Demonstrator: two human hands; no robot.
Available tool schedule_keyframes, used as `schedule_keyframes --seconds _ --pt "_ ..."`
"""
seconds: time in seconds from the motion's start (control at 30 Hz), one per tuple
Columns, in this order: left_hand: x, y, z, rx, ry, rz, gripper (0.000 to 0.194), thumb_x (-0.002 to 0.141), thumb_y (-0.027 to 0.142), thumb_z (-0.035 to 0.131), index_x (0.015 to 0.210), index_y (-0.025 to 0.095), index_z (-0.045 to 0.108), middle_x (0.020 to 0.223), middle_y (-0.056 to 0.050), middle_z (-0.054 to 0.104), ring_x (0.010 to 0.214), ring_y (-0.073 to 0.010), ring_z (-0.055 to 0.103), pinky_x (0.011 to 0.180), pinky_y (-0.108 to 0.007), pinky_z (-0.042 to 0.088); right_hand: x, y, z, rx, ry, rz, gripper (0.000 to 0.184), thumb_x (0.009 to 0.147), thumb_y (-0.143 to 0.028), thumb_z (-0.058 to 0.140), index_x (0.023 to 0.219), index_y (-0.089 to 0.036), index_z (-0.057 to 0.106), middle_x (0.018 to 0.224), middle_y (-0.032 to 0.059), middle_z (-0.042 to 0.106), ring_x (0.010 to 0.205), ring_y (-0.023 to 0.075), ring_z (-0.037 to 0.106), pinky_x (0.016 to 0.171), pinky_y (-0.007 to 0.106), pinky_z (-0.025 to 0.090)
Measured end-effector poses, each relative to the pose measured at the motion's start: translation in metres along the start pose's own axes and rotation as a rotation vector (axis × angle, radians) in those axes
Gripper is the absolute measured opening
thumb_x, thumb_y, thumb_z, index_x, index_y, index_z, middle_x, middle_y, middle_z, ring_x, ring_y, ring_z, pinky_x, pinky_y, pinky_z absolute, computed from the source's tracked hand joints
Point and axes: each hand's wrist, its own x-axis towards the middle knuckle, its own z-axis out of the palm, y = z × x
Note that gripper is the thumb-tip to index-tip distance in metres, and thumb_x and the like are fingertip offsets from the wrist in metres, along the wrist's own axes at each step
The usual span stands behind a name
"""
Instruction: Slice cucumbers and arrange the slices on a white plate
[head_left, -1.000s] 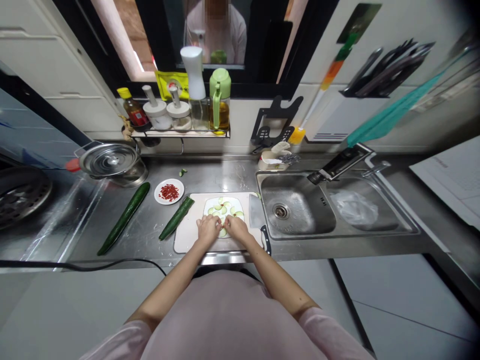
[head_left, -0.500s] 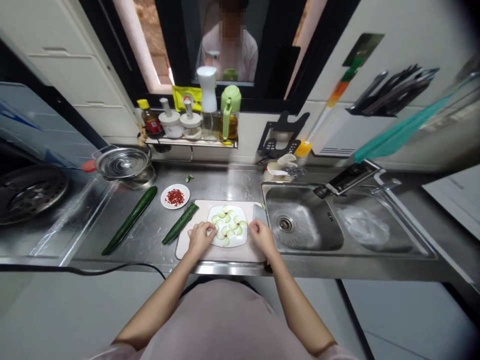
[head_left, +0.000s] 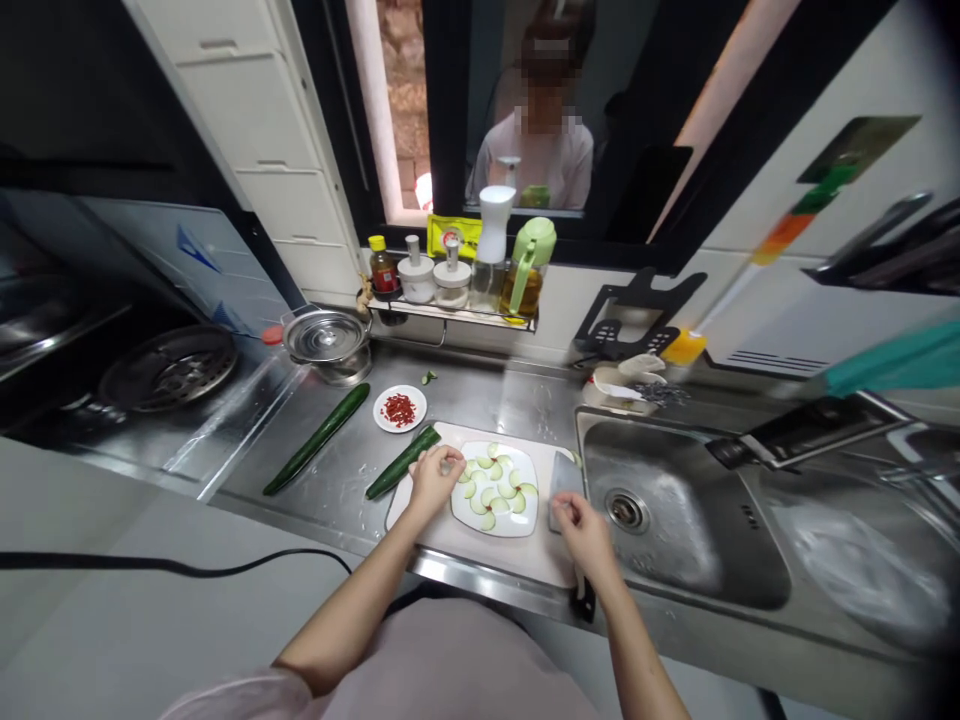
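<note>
Cucumbers, two (head_left: 318, 440), left of both hands, left (head_left: 437, 475) and right (head_left: 581, 520), fingers bunched; one square plate (head_left: 526, 521) between them.

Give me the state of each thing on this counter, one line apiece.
Long cucumber: whole
Short cucumber: cut at one end
Cucumber slices: arranged in swirls
Square plate: flat, bearing slices
Red bits: chopped, dished
Knife: flat on the board
Steel pot: covered
Sauce bottle: capped, upright
Left hand: fingers curled, grip unclear
Right hand: fingers curled, grip unclear
</note>
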Motion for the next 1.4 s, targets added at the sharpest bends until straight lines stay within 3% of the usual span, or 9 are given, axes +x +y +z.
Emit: schedule_keyframes --seconds 0.17,0.3,0.4,0.47,0.57,0.8,1.13,1.4 --pt "0.036 -0.017 -0.017 -0.057 0.181 -0.094 0.021 0.082 0.038 0.057 0.091 0.025 0.069 0.089 0.0 0.069 0.081 -0.0165 0.059 0.084 -0.032 0.039 0.003 -0.004 0.002 0.018 -0.011 -0.024 0.043 0.077 -0.057 0.044 0.077 -0.018 0.063 0.049 -0.0042 0.042 0.049 0.0146 0.044 0.051 0.025 0.033" --pt "0.071 -0.044 -0.038 -0.086 0.396 -0.315 0.027 0.085 0.042 0.051 0.1 0.025 0.066 0.096 0.0 0.069 0.085 -0.018 0.06 0.085 -0.033 0.039 0.005 -0.008 0.001 0.033 -0.013 -0.013 0.042 0.076 -0.057 0.044 0.076 -0.019 0.063 0.049 -0.0041 0.042 0.048 0.0145 0.043 0.05 0.025 0.033" --pt "0.091 -0.067 -0.053 -0.081 0.487 -0.418 0.027 0.087 0.04 0.048 0.105 0.027 0.063 0.1 -0.001 0.069 0.093 -0.02 0.06 0.089 -0.037 0.037 0.007 -0.01 0.001 0.043 -0.018 -0.007 0.042 0.076 -0.057 0.045 0.076 -0.019 0.063 0.049 -0.0041 0.042 0.049 0.0145 0.043 0.05 0.025 0.033" --pt "0.099 -0.08 -0.058 -0.03 0.475 -0.48 0.025 0.085 0.04 0.05 0.104 0.029 0.063 0.102 -0.001 0.069 0.099 -0.0226 0.059 0.091 -0.04 0.035 0.008 -0.009 0.002 0.04 -0.017 -0.007 0.043 0.076 -0.057 0.045 0.076 -0.019 0.063 0.049 -0.0042 0.042 0.049 0.0145 0.043 0.05 0.025 0.034" --pt "0.107 -0.094 -0.058 0.08 0.363 -0.539 0.022 0.083 0.041 0.054 0.098 0.03 0.066 0.103 -0.003 0.07 0.104 -0.0266 0.058 0.091 -0.043 0.034 0.009 -0.008 0.004 0.02 -0.024 -0.004 0.042 0.077 -0.056 0.044 0.076 -0.019 0.063 0.049 -0.0043 0.042 0.048 0.0146 0.044 0.05 0.025 0.034" --pt "0.12 -0.099 -0.041 0.332 0.125 -0.515 0.02 0.078 0.04 0.056 0.09 0.031 0.069 0.106 -0.006 0.07 0.106 -0.0313 0.057 0.089 -0.047 0.032 0.011 -0.008 0.007 -0.008 -0.038 -0.006 0.04 0.078 -0.053 0.043 0.079 -0.019 0.063 0.052 -0.0035 0.045 0.05 0.0149 0.047 0.052 0.025 0.034" --pt "0.125 -0.099 -0.037 0.468 0.055 -0.502 0.024 0.076 0.046 0.057 0.083 0.026 0.067 0.108 -0.011 0.068 0.108 -0.034 0.055 0.09 -0.05 0.03 0.007 -0.005 0.007 -0.023 -0.031 0.0 0.041 0.078 -0.054 0.043 0.078 -0.019 0.064 0.05 -0.0028 0.046 0.05 0.0155 0.047 0.051 0.025 0.035" --pt "0.131 -0.097 -0.033 0.524 0.053 -0.48 0.029 0.085 0.033 0.044 0.094 0.022 0.069 0.112 -0.015 0.066 0.107 -0.0337 0.056 0.089 -0.049 0.03 0.006 -0.005 0.007 -0.063 -0.051 0.0 0.04 0.08 -0.051 0.041 0.08 -0.019 0.063 0.052 -0.0024 0.047 0.051 0.0158 0.05 0.053 0.025 0.035"
